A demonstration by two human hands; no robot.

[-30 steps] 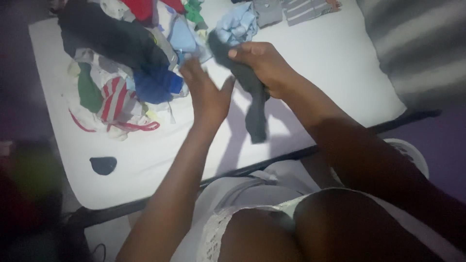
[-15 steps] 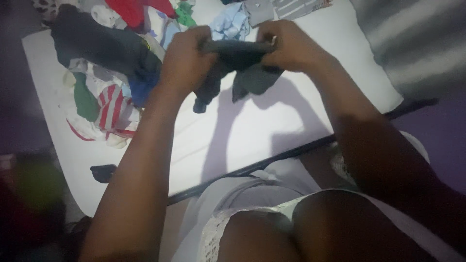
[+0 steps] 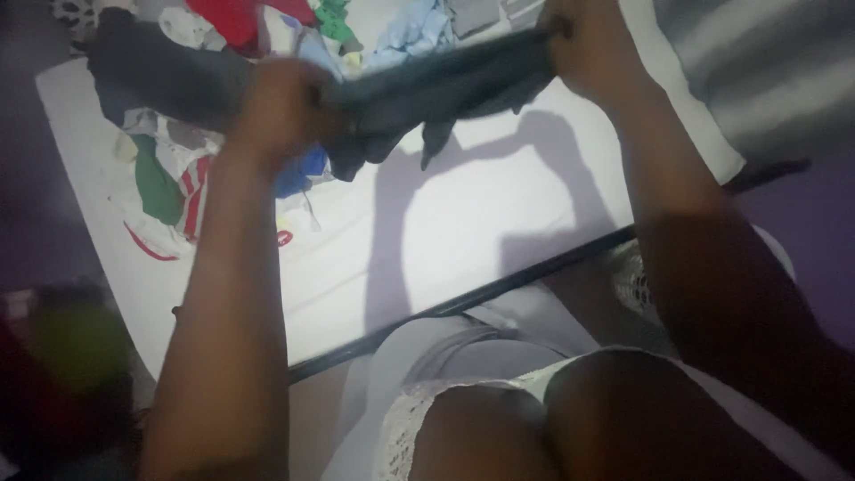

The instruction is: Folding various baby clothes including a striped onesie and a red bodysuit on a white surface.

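Both hands are up over the white table (image 3: pixel 499 223), stretching a dark grey garment (image 3: pixel 445 89) between them; left hand (image 3: pixel 285 111) is clenched round one end, right hand (image 3: pixel 592 44) gripping the other, so the cloth hangs off the surface and throws a shadow below; just behind it there's a messy pile of clothes (image 3: pixel 196 107), red, green, light blue and black bits all jumbled; picture's pretty blurry.

Looks like someone's home, probably a bedroom or laundry corner. There's a white tabletop (image 3: pixel 499 223) with a dark edge, and a messy pile of mixed clothes (image 3: pixel 205 116) heaped on it, reds, greens, blues. Striped grey fabric (image 3: pixel 757 71) sits off to the side, bedding maybe.
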